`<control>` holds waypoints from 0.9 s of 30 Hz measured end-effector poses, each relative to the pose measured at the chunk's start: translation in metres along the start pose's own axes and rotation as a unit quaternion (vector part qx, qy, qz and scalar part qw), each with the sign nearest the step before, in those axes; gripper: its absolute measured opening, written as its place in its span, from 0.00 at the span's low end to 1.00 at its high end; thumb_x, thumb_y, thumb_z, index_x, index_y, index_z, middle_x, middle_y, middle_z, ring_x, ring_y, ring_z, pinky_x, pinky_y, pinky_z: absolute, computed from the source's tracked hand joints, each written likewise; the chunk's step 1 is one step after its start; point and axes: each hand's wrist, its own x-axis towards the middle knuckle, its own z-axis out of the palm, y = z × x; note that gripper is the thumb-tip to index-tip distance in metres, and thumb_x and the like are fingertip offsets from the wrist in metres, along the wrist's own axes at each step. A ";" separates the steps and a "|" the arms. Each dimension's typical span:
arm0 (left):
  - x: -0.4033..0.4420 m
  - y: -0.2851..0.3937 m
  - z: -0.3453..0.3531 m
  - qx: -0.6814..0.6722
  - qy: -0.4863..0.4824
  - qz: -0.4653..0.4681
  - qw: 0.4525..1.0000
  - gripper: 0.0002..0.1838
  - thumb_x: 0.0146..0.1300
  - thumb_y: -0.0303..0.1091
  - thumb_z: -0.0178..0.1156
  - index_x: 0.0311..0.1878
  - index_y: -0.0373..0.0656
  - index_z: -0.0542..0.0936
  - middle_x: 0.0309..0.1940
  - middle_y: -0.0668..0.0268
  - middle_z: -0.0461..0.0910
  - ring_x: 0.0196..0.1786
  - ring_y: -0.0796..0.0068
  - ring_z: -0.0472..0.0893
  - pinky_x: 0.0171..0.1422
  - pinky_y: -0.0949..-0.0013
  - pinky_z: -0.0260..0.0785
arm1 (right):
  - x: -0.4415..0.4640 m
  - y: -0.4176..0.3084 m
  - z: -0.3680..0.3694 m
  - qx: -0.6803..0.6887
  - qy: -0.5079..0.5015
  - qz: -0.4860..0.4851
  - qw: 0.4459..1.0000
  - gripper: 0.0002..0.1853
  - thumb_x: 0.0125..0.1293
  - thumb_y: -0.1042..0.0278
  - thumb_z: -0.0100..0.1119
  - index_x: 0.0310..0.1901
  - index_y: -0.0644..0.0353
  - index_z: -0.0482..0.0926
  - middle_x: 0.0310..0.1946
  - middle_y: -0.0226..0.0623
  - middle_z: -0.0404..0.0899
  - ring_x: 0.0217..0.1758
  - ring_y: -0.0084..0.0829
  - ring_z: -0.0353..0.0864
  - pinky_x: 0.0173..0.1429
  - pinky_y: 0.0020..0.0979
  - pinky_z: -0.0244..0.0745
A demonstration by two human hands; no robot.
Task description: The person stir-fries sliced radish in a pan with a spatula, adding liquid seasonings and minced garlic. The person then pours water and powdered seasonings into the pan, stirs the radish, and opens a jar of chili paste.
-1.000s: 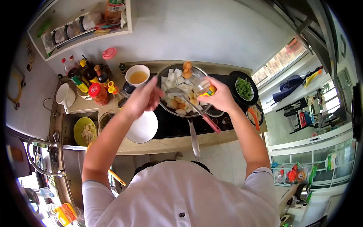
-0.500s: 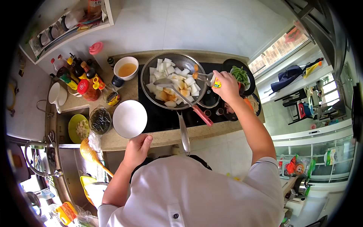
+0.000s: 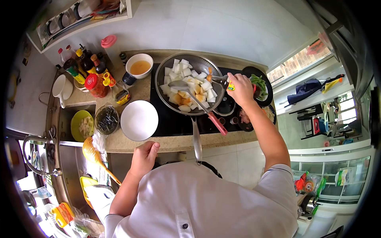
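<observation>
Right hand (image 3: 240, 90) holds a bottle (image 3: 230, 85) in its grip (left hand (image 3: 144, 158) curled).

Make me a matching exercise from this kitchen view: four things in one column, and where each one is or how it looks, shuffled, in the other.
Things:
1. Bottle
2. Pink-handled utensil
3. Left hand
4. White bowl

Places and states:
A. Curled, with no object visible in it
B. On the counter, to the left of the pan
C. Gripped in the right hand, neck toward the pan
D. Lying across the pan's rim, metal head among white chunks

Right pairs: 1-C, 2-D, 3-A, 4-B.
</observation>
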 end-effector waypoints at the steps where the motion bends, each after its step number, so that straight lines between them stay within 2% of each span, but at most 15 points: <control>1: 0.000 -0.001 -0.001 0.000 0.002 -0.002 1.000 0.22 0.79 0.44 0.60 0.35 0.32 0.81 0.17 0.62 0.73 0.22 0.74 0.67 0.29 0.65 0.65 | 0.002 -0.001 0.000 0.002 0.000 -0.002 1.000 0.34 0.48 0.65 0.79 0.62 0.51 0.81 0.44 0.35 0.80 0.51 0.43 0.79 0.57 0.44 0.75; 15: 0.006 0.003 -0.006 0.012 -0.004 -0.003 1.000 0.24 0.79 0.45 0.58 0.31 0.33 0.79 0.17 0.61 0.73 0.21 0.73 0.68 0.29 0.64 0.66 | 0.014 -0.003 0.006 -0.011 -0.007 -0.025 1.000 0.36 0.46 0.66 0.79 0.61 0.53 0.81 0.46 0.37 0.79 0.53 0.43 0.79 0.60 0.44 0.74; 22: 0.007 0.002 -0.007 0.007 -0.001 0.000 1.000 0.24 0.79 0.45 0.59 0.31 0.33 0.79 0.17 0.62 0.73 0.21 0.73 0.67 0.29 0.64 0.66 | 0.017 -0.003 0.011 -0.006 -0.013 -0.006 1.000 0.36 0.46 0.65 0.80 0.62 0.52 0.80 0.46 0.37 0.80 0.53 0.43 0.79 0.60 0.45 0.74; 24: 0.008 0.003 -0.008 0.007 -0.003 -0.003 1.000 0.23 0.79 0.44 0.59 0.32 0.33 0.79 0.17 0.62 0.73 0.22 0.74 0.68 0.29 0.64 0.66 | 0.016 -0.004 0.012 0.029 -0.021 0.057 0.998 0.37 0.46 0.64 0.80 0.63 0.53 0.80 0.47 0.38 0.81 0.54 0.44 0.80 0.61 0.45 0.75; 25: 0.008 0.004 -0.008 0.008 -0.004 -0.002 1.000 0.23 0.79 0.44 0.59 0.32 0.33 0.79 0.17 0.62 0.73 0.22 0.74 0.68 0.29 0.64 0.66 | 0.015 -0.004 0.014 0.029 -0.021 0.059 0.998 0.37 0.46 0.64 0.80 0.63 0.53 0.80 0.47 0.38 0.81 0.54 0.44 0.80 0.61 0.45 0.75; 27: 0.010 0.009 -0.009 -0.005 -0.007 -0.002 1.000 0.22 0.79 0.42 0.59 0.34 0.32 0.80 0.17 0.63 0.73 0.22 0.74 0.68 0.30 0.65 0.66 | 0.011 -0.007 0.012 0.151 0.010 0.108 0.983 0.38 0.47 0.63 0.81 0.64 0.55 0.78 0.48 0.40 0.82 0.54 0.46 0.80 0.61 0.44 0.76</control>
